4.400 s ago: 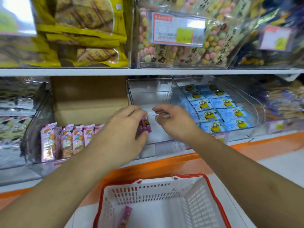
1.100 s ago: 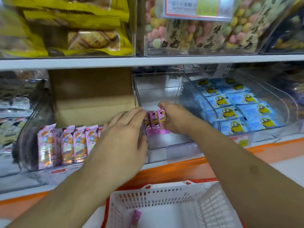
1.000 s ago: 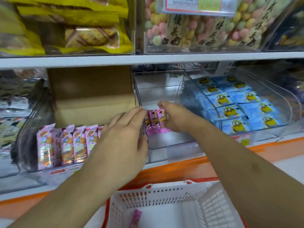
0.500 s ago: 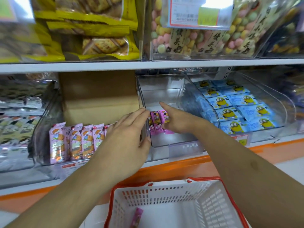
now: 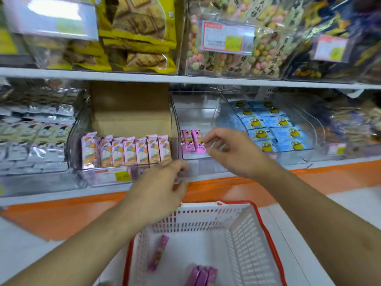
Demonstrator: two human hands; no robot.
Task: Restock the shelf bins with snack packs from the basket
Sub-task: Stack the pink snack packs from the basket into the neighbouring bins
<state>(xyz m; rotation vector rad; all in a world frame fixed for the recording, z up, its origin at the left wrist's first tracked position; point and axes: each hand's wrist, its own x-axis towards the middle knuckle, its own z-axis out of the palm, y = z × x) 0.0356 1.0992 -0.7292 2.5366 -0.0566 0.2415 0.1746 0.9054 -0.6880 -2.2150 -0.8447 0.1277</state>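
Note:
Three pink snack packs (image 5: 192, 141) stand upright at the front left of a clear shelf bin (image 5: 195, 104). My right hand (image 5: 228, 151) hovers just right of them with loosely curled fingers; its fingertips are close to the nearest pack and hold nothing. My left hand (image 5: 162, 188) is lower, in front of the shelf edge above the basket, fingers loosely curled and empty. The white basket with a red rim (image 5: 266, 228) sits below and holds one loose pink pack (image 5: 157, 252) and a small bundle of pink packs (image 5: 203, 276).
Left of the clear bin, a bin holds a row of pink-and-orange packs (image 5: 127, 151) in front of a cardboard box (image 5: 132, 112). Blue cartoon packs (image 5: 276, 129) fill the bin on the right. An upper shelf (image 5: 185, 79) carries bagged snacks. An orange ledge (image 5: 226, 186) runs below.
Both hands have let go of the pink packs, which now stand in the bin. My left hand dropped toward the basket and my right hand drew back to the right.

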